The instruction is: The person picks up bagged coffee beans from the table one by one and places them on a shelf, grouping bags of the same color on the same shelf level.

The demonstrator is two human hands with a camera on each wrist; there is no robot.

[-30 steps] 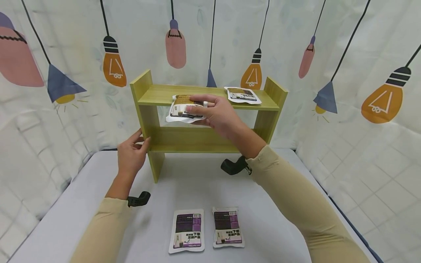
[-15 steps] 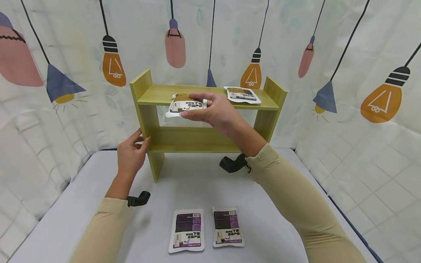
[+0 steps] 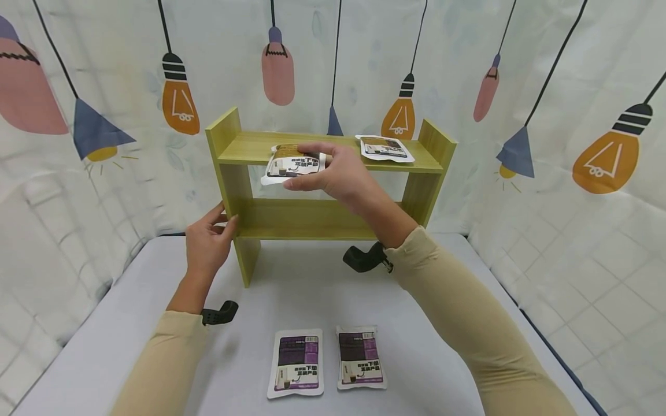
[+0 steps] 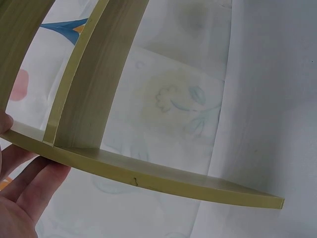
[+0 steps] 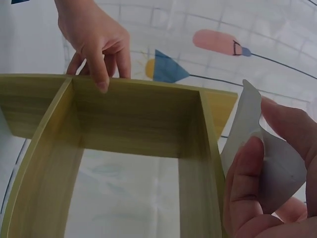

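My left hand point(image 3: 207, 242) grips the left side panel of a yellow-green wooden shelf point(image 3: 299, 222). Its thumb lies on the inner side and its fingers behind the panel, as the left wrist view also shows. In my right hand point(image 3: 346, 176) is a white pouch point(image 3: 292, 163) with a brown-and-white label, pinched at its right end. This pouch hovers at the front edge of the shelf's top board, left of centre; whether it touches the board I cannot tell. The right wrist view shows the plain back of the held pouch point(image 5: 280, 166), bent between thumb and fingers.
A similar brown-labelled pouch point(image 3: 386, 149) lies on the right of the top board. Two white pouches with purple-and-black labels, a left one point(image 3: 296, 363) and a right one point(image 3: 361, 358), lie on the white table point(image 3: 218, 370) in front. A printed curtain point(image 3: 218, 52) hangs behind.
My right thumb has slid left along the pouch's near edge, and that near edge has tipped up a little. The left hand keeps its grip on the shelf.
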